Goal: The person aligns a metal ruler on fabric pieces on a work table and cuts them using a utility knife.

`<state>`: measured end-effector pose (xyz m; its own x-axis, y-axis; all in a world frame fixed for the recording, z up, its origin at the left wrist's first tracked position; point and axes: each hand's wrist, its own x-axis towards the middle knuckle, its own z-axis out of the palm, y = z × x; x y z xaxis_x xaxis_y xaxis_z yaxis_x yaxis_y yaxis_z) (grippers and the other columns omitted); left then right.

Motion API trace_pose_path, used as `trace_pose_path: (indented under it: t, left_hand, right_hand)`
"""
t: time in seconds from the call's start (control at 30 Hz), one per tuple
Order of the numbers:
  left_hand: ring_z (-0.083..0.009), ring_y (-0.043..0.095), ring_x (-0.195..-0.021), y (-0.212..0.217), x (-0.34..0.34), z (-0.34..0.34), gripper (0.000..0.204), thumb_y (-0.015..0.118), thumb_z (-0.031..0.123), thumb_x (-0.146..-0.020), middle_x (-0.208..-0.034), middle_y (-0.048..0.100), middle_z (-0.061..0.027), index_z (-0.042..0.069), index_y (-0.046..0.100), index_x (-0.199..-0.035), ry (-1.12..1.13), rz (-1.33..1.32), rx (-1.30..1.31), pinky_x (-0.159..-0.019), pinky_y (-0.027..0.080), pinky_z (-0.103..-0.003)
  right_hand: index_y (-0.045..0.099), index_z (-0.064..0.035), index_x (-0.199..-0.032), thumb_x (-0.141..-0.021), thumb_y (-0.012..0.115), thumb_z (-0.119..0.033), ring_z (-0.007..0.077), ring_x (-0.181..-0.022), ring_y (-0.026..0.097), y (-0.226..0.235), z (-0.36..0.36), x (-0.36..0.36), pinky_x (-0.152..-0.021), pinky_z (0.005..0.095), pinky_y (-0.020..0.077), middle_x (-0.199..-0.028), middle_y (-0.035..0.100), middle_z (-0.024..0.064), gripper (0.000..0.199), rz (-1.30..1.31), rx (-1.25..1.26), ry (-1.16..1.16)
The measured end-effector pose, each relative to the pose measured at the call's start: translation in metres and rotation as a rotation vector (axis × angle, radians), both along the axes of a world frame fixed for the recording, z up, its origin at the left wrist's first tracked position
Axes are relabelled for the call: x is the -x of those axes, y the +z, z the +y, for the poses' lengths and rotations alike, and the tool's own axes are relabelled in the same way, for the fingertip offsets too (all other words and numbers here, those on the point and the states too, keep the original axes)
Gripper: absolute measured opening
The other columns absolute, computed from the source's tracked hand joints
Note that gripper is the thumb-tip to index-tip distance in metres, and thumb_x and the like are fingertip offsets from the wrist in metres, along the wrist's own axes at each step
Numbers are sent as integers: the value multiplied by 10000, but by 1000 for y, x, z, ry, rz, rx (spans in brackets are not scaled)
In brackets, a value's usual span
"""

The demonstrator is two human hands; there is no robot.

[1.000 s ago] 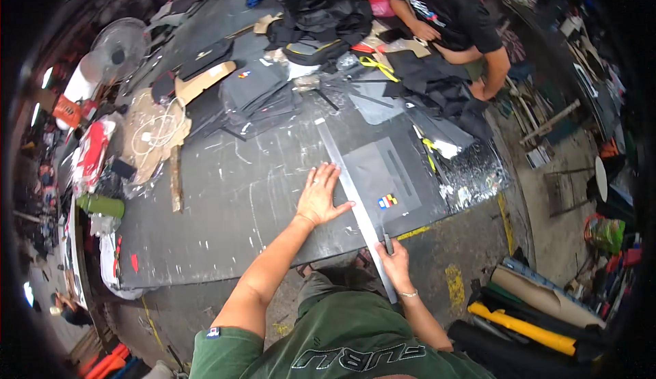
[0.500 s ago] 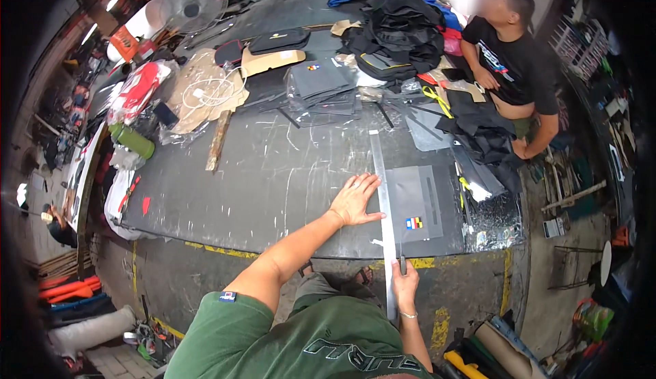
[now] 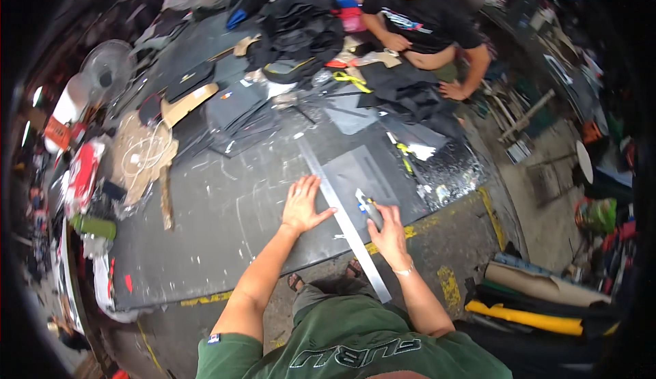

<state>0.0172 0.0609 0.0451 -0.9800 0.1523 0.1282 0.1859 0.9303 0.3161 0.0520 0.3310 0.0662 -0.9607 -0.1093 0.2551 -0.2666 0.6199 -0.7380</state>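
Note:
My left hand point(image 3: 302, 206) lies flat with its fingers spread on the dark tabletop, the thumb reaching onto a long metal ruler point(image 3: 350, 231). The ruler lies along the left side of a grey sheet point(image 3: 350, 171) with a darker strip, and its near end juts past the table edge. In my right hand point(image 3: 389, 234) is a utility knife point(image 3: 372, 213), its tip pointing away from me. Knife and hand are over the near part of the sheet, right of the ruler, and partly cover a small coloured label there. Whether the blade touches the sheet I cannot tell.
Stacked dark grey pieces point(image 3: 236, 110) and a heap of black bags point(image 3: 297, 31) cover the table's far part. A wooden stick point(image 3: 166, 198) and green bottle point(image 3: 94, 227) are at left. A person point(image 3: 424, 31) stands at the far right side. Rolls point(image 3: 526, 317) lie at lower right.
My right hand with the knife has moved from the ruler's near end at the table edge, away from me, over the sheet. The left hand stays on the ruler. The view has turned right.

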Motion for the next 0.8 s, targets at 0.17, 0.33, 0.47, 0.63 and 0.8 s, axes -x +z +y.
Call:
trace_pose_path:
  t: [0.17,0.33,0.47,0.63,0.8]
  left_hand:
    - [-361,347,-1472,-2,0,3,1051,640,764,-789,-1535,442,-173,5,443,-1490,-26,50,28,-1226,230,-527]
    - [-359,345,-1473,-1,3,4,1058,638,772,-785,-1538,440,-170,8,444,-1490,-11,40,38,-1228,227,-524]
    - [-353,341,-1482,-2,1,1,1038,646,760,-789,-1544,436,-170,17,448,-1486,-7,29,20,-1233,215,-521]
    - [-351,343,-1473,-3,2,-3,1040,659,747,-794,-1536,440,-168,11,428,-1492,-21,49,15,-1230,229,-513]
    - [-363,332,-1483,-5,-1,-5,1044,640,757,-803,-1551,427,-172,10,424,-1499,-14,42,6,-1230,232,-515]
  right_hand:
    - [636,-90,-1268,-835,787,-174,363,-1108,571,-10,1,33,-957,481,470,-1116,590,132,467,47,-177,-41]
    - [650,-120,-1297,-825,805,-229,329,-1136,543,-21,2,43,-985,506,427,-1147,597,111,509,11,-321,-44]
    - [713,-67,-1138,-873,770,-151,295,-1082,598,17,-11,48,-942,406,477,-1095,639,105,284,49,119,-9]
    - [663,52,-996,-1055,509,-159,218,-897,627,214,-37,13,-796,333,524,-1026,659,151,267,52,795,524]
    - [724,-23,-982,-1068,559,-365,379,-1108,628,317,-52,-43,-922,466,507,-1140,682,174,390,222,1346,1229]
